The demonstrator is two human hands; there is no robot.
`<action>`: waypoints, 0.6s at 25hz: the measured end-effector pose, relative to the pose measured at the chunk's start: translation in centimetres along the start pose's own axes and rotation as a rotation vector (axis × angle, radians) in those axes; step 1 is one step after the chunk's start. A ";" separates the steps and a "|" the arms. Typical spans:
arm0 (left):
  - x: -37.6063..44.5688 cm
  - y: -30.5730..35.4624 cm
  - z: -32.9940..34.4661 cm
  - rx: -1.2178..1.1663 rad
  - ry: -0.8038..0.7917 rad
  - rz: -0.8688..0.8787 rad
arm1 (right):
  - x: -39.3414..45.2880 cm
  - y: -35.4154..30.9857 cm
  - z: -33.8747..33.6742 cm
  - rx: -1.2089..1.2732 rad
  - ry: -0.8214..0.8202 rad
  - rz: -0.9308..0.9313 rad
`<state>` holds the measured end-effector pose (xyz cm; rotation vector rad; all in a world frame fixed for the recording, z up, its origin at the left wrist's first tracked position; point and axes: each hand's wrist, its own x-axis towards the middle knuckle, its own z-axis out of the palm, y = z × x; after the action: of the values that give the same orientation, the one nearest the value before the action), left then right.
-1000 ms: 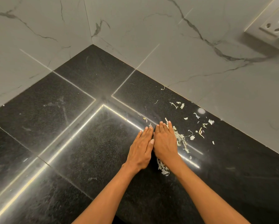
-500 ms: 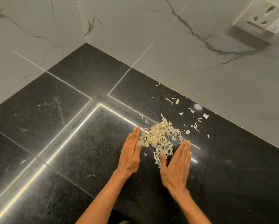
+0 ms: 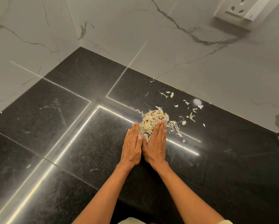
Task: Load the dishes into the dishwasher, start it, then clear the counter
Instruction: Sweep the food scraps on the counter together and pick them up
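On the black granite bench [image 3: 38, 110], both hands lie flat, fingers straight, cupping a pile of vegetable peelings [image 3: 153, 122]. Left hand [image 3: 132, 144] and right hand [image 3: 156, 143] touch at the thumbs, pointing toward the marble wall [image 3: 200, 62].

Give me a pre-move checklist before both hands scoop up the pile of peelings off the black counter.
1. Left hand flat, fingers straight, against the pile: ok.
2. Right hand flat, closing the other side: ok.
3. Pile of peelings gathered between the hands: ok.
4. Stray peelings toward the wall collected: not ok, they lie scattered.
5. Bin or container in view for the scraps: not ok, none shows.
6. Counter beneath the pile dry: cannot tell.
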<state>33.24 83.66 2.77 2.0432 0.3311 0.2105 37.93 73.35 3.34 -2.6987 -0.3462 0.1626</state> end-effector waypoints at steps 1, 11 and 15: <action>-0.1 0.0 0.0 0.011 0.004 0.003 | -0.7 0.7 -0.5 0.013 0.028 -0.027; -1.5 1.5 3.1 0.172 0.105 -0.022 | -2.6 7.7 -3.0 -0.205 -0.013 0.194; -1.4 1.9 3.6 0.195 0.113 -0.064 | 0.8 6.4 -3.1 -0.083 -0.101 -0.017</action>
<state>33.23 79.41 2.74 2.2137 0.5034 0.2631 40.64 66.71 3.48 -2.7750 -0.4144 0.2865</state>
